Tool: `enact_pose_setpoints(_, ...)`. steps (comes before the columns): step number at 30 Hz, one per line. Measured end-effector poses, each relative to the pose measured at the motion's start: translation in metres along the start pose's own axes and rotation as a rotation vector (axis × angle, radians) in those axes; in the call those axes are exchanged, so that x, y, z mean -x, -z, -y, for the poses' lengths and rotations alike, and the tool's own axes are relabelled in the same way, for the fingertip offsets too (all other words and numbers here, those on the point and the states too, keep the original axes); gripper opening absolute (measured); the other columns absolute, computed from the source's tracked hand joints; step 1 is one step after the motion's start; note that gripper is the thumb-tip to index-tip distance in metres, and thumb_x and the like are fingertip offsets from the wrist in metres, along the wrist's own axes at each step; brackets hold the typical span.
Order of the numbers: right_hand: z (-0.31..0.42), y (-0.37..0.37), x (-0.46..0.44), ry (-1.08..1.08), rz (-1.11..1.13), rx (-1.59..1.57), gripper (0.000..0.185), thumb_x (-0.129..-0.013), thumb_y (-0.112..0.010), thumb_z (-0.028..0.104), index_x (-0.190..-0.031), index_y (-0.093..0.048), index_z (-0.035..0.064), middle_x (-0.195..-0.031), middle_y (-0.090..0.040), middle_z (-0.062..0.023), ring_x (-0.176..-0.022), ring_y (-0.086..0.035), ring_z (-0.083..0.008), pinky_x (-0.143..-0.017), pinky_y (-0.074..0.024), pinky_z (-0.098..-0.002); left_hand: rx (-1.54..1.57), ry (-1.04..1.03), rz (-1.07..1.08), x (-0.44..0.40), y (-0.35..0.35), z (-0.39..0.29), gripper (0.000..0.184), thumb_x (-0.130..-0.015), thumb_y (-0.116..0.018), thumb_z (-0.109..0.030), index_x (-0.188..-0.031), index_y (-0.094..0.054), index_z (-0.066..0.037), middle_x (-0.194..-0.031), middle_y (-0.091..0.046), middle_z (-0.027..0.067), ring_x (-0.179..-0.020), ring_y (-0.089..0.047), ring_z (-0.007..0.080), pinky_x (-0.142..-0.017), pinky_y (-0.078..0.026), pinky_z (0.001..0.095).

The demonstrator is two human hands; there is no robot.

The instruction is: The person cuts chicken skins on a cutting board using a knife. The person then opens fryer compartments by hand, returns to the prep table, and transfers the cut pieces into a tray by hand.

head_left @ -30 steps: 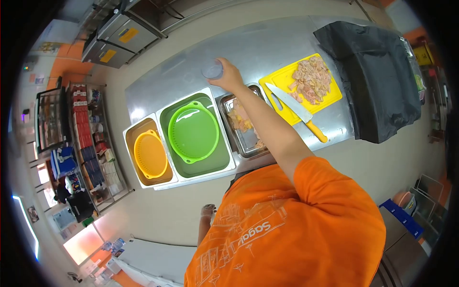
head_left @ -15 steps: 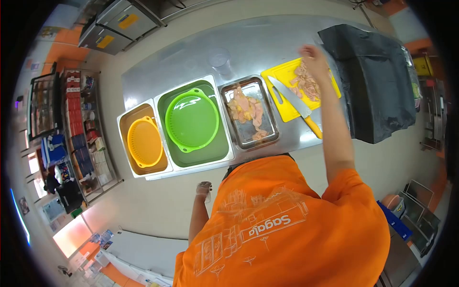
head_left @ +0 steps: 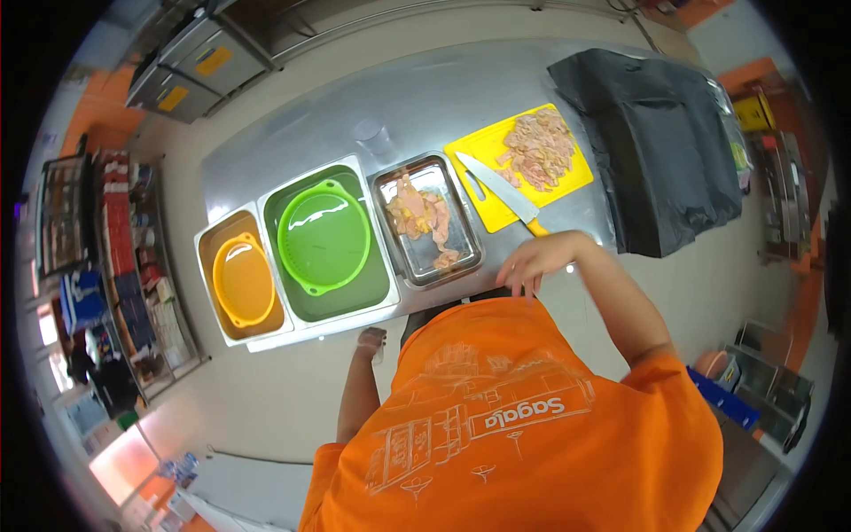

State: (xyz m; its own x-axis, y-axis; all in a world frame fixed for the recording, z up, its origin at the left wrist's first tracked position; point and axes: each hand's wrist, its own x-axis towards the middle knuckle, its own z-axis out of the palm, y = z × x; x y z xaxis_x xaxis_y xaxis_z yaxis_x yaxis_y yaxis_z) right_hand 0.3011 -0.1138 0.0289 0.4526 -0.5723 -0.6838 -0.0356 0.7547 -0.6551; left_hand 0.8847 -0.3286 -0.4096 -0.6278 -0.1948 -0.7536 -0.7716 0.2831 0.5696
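My right hand (head_left: pixel 539 259) hovers near the front table edge, just below the knife's handle. Its fingers hang apart with nothing in them. The knife (head_left: pixel 498 184) has a wide blade and yellow handle and lies across a yellow cutting board (head_left: pixel 486 146). Chopped pale pink raw meat (head_left: pixel 539 146) is heaped on the board. To its left, a clear-bottomed tray (head_left: pixel 459 253) holds larger pieces of raw meat (head_left: pixel 418 213). My left hand (head_left: pixel 372 340) hangs low beside my body, in what looks like clear plastic; its fingers are too small and dark to make out.
Left on the steel table (head_left: pixel 266 146) stand two metal pans, one with a green strainer (head_left: pixel 324 238) in liquid, the other with an orange strainer (head_left: pixel 244 279). A clear cup (head_left: pixel 372 137) sits behind the tray. Black plastic (head_left: pixel 665 151) covers something at right. Shelves (head_left: pixel 142 257) stand far left.
My right hand has come away from the chopped meat on the board, moving down and left past the table edge. My left hand stays low. The view has shifted slightly.
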Motion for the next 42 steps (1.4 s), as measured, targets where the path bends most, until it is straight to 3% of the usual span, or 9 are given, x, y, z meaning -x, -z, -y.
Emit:
enact_pose_setpoints(2, -0.066, 0.051, 0.032, 0.54, -0.692, -0.012, 0.03, -0.096, -0.058, 0.016, -0.122, -0.067, 0.0031, -0.117, -0.071, -0.0097, -0.106, -0.067, -0.0205, -0.096, -0.0508, -0.0327, 0.003, 0.026, -0.01, 0.001, 0.003, -0.026, 0.034, -0.099, -0.058, -0.022, -0.12, -0.069, 0.002, -0.118, -0.072, 0.0143, -0.094, -0.073, 0.0238, -0.077, -0.061, 0.0337)
enact_pose_setpoints(5, -0.084, 0.114, 0.091, 0.635, -1.689, -0.522, 0.022, -0.099, -0.056, 0.016, -0.113, -0.068, 0.0034, -0.101, -0.069, -0.0089, -0.092, -0.065, -0.0157, -0.086, -0.052, -0.0302, -0.01, -0.192, -0.125, 0.011, -0.027, -0.026, 0.034, -0.099, -0.059, -0.023, -0.119, -0.07, 0.001, -0.116, -0.072, 0.0136, -0.092, -0.073, 0.0234, -0.076, -0.06, 0.0331)
enact_pose_setpoints(6, -0.108, 0.134, 0.104, 0.231, -1.697, -0.252, 0.021, -0.098, -0.059, 0.018, -0.11, -0.068, 0.0018, -0.095, -0.071, -0.0085, -0.09, -0.067, -0.0176, -0.084, -0.0531, -0.0327, 0.031, -0.002, -0.127, 0.024, -0.032, -0.055, 0.032, -0.101, -0.057, -0.024, -0.116, -0.072, 0.001, -0.114, -0.072, 0.0129, -0.088, -0.073, 0.0221, -0.074, -0.059, 0.0326)
enact_pose_setpoints(11, -0.174, 0.056, 0.019, -0.022, -1.032, 0.498, 0.037, -0.085, -0.075, 0.026, -0.107, -0.067, -0.0028, -0.091, -0.071, -0.0183, -0.089, -0.07, -0.0363, -0.086, -0.0553, -0.0449, -0.009, 0.284, 0.137, 0.068, -0.035, -0.194, 0.037, -0.102, -0.058, -0.034, -0.111, -0.074, -0.002, -0.097, -0.074, 0.0131, -0.08, -0.07, 0.0214, -0.073, -0.058, 0.0349)
enact_pose_setpoints(13, -0.198, 0.031, -0.011, 0.131, -1.156, 0.825, 0.051, -0.076, -0.08, 0.027, -0.114, -0.063, -0.0016, -0.101, -0.068, -0.0182, -0.089, -0.069, -0.0395, -0.088, -0.0559, -0.0475, -0.169, 0.172, 0.233, 0.09, -0.014, -0.289, 0.039, -0.1, -0.059, -0.037, -0.109, -0.075, -0.003, -0.091, -0.074, 0.0129, -0.079, -0.07, 0.0215, -0.073, -0.058, 0.0366)
enact_pose_setpoints(20, -0.186, 0.034, -0.043, -0.039, -1.14, 0.738, 0.053, -0.081, -0.073, 0.024, -0.121, -0.052, -0.0019, -0.108, -0.065, -0.0237, -0.09, -0.069, -0.0447, -0.078, -0.0577, -0.0519, -0.046, 0.015, -0.696, 0.055, 0.038, -0.469, 0.038, -0.089, -0.067, -0.037, -0.109, -0.072, -0.005, -0.098, -0.073, 0.0208, -0.094, -0.07, 0.0388, -0.085, -0.055, 0.0472)
enact_pose_setpoints(29, -0.203, 0.014, -0.007, 0.211, -1.071, 0.586, 0.032, -0.092, -0.058, 0.014, -0.115, -0.051, -0.0067, -0.099, -0.066, -0.0338, -0.089, -0.067, -0.0532, -0.08, -0.0548, -0.0586, -0.286, 0.108, -0.78, -0.001, 0.029, -0.485, 0.042, -0.088, -0.076, -0.041, -0.107, -0.072, -0.004, -0.103, -0.074, 0.0208, -0.099, -0.071, 0.038, -0.086, -0.054, 0.0465)
enact_pose_setpoints(39, -0.2, 0.061, 0.039, 0.082, -1.044, 0.061, 0.039, -0.102, -0.057, 0.033, -0.094, -0.063, -0.0048, -0.082, -0.068, -0.0325, -0.081, -0.066, -0.0526, -0.074, -0.0518, -0.0579, -0.045, 0.07, -0.722, 0.018, 0.048, -0.461, 0.032, -0.093, -0.073, -0.032, -0.099, -0.076, -0.001, -0.09, -0.075, 0.0202, -0.084, -0.072, 0.0339, -0.078, -0.055, 0.0418)
enact_pose_setpoints(42, -0.199, 0.059, 0.045, 0.132, -1.237, 0.475, 0.038, -0.102, -0.058, 0.032, -0.095, -0.062, -0.0044, -0.081, -0.068, -0.0318, -0.079, -0.066, -0.0523, -0.071, -0.0516, -0.0582, 0.025, 0.018, -0.688, 0.018, 0.055, -0.449, 0.027, -0.094, -0.071, -0.026, -0.099, -0.075, 0.0, -0.089, -0.075, 0.0192, -0.081, -0.072, 0.0322, -0.077, -0.055, 0.0398)
